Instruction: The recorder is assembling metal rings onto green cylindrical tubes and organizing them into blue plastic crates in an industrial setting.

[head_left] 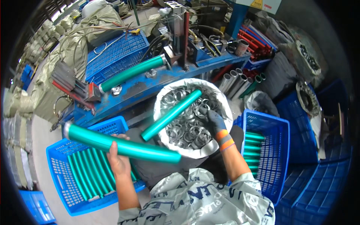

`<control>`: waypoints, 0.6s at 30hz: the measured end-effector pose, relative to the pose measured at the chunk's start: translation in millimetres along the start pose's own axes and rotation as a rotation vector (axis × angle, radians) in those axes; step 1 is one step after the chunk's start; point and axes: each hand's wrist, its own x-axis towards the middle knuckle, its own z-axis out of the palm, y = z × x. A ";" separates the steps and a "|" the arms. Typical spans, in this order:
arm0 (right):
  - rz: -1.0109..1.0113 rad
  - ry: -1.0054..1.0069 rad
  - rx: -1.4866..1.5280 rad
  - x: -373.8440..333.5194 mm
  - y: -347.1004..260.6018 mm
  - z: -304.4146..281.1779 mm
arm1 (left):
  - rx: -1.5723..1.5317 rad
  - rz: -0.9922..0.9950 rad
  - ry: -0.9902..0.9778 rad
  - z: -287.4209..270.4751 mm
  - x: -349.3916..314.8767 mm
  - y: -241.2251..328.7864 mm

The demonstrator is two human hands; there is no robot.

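My bare left hand point(120, 162) is wrapped around a long, shiny green tube point(146, 149) near its middle, the silver-coloured end pointing far left. My right hand point(215, 120), in a dark glove with an orange cuff, reaches with bent fingers among loose silver metal rings point(194, 130) inside a white sack point(186, 151), though I cannot tell whether it grips one. I judge this to be the ring-picking step, which calls next for pinching one free while steadying the tube.
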 end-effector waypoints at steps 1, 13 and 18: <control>0.022 -0.067 0.151 -21.2 2.6 29.6 | -0.096 -0.079 0.075 -5.2 -4.8 -6.7; -0.317 -0.111 -0.237 -66.5 -27.2 89.7 | -0.116 -0.205 0.020 20.3 -14.6 -55.9; -0.190 -0.134 -0.271 -74.3 -37.4 107.1 | -0.124 -0.155 0.027 18.6 -18.9 -52.1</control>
